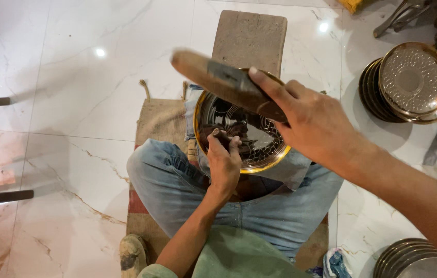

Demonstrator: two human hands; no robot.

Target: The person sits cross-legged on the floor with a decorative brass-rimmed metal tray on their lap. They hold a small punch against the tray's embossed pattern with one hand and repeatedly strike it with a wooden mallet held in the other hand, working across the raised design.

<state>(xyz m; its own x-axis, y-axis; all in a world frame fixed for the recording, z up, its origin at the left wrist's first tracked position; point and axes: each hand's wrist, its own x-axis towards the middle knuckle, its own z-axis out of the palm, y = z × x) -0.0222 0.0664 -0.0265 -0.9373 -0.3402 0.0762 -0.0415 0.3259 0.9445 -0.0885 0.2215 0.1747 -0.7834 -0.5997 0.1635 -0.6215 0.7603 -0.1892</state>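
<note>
A round brass plate [259, 154] with a dark, patterned inside rests on my lap, tilted against a wooden block [249, 36]. My left hand [223, 162] pinches a small dark punch tool [221, 136] upright on the plate's inner surface. My right hand [306, 121] is raised above the plate, gripping a wooden-handled hammer [218, 77] that points up and left. The hammer hides part of the plate's far rim.
I sit cross-legged in jeans on a burlap mat [159, 121] on a white marble floor [74, 103]. Stacks of brass plates stand at the right [409, 82] and bottom right [414, 260]. Metal tools [414, 13] lie at the top right.
</note>
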